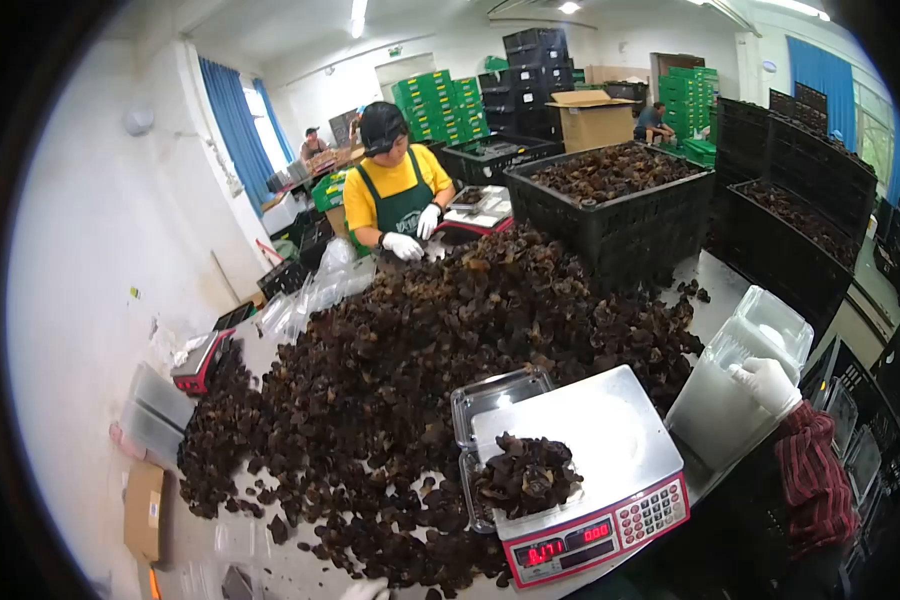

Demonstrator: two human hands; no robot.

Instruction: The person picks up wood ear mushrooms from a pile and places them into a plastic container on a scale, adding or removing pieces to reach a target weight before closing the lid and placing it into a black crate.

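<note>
Fingers of your right hand (pixel 765 388) touch the stack of clear containers (pixel 708 400) at the tabletop's (pixel 712 290) right edge; whether they grip, I cannot tell, nor how your cropped left hand (pixel 367 590) stands. Dark, crinkled pieces (pixel 440 330) cover the middle; white walls (pixel 80 250) enclose you. The stack's long axis slants toward the far right.
</note>
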